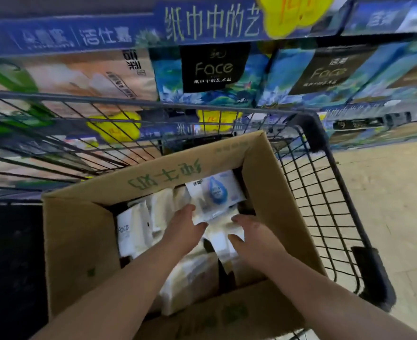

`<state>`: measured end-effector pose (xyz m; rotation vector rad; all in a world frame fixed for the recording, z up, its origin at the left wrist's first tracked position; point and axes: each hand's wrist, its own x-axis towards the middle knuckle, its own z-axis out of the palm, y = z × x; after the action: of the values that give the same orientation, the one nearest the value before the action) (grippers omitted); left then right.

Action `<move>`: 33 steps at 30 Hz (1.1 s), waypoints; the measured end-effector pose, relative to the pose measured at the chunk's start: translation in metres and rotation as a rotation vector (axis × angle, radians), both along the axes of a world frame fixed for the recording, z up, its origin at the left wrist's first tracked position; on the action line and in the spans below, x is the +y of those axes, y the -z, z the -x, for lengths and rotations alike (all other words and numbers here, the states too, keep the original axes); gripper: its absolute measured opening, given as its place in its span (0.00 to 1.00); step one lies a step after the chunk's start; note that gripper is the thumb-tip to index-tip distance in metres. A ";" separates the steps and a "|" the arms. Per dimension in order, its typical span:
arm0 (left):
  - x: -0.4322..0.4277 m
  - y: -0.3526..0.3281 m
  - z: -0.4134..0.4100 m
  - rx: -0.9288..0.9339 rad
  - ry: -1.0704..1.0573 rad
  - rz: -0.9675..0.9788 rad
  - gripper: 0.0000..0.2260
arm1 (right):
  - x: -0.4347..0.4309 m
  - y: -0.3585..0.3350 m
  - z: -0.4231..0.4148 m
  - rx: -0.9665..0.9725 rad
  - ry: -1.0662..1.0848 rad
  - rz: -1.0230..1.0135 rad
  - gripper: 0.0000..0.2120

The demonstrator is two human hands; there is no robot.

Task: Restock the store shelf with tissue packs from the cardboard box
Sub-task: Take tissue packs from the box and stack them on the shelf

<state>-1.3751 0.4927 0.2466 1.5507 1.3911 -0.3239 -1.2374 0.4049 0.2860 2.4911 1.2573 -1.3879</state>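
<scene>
Cardboard box [79, 229], lower centre, in wire cart [325, 192]. Left hand [185, 228] pinches blue-drop tissue pack [215, 195]; right hand [255, 233] grips cream pack [223, 227] just below it.

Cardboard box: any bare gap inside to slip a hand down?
Dark slivers: between the blue-drop pack and the cardboard box's right wall, and the far-left corner beyond the Face pack. Packs, left hand and right hand crowd the middle.

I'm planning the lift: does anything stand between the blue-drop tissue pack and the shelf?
Yes. The cardboard box's far wall and the cart's wire side rise between the tissue pack and the shelf; it likely must go up and over.
</scene>
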 end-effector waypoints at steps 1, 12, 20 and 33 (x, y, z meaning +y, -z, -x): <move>0.002 0.009 -0.007 0.001 -0.024 0.006 0.27 | 0.002 0.009 0.000 0.011 0.008 -0.004 0.23; 0.016 0.063 -0.056 -0.010 -0.537 0.006 0.24 | -0.007 0.060 -0.001 0.065 0.123 -0.057 0.20; 0.017 0.079 -0.054 -0.148 -0.682 0.022 0.13 | -0.009 0.072 -0.006 0.059 0.162 -0.087 0.18; -0.021 0.024 0.046 -0.267 -0.798 0.214 0.10 | 0.002 0.055 0.000 0.172 0.339 -0.084 0.32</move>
<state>-1.4215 0.4717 0.2223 0.7405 1.5738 0.2122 -1.2373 0.4073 0.2305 2.7960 0.9643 -1.6842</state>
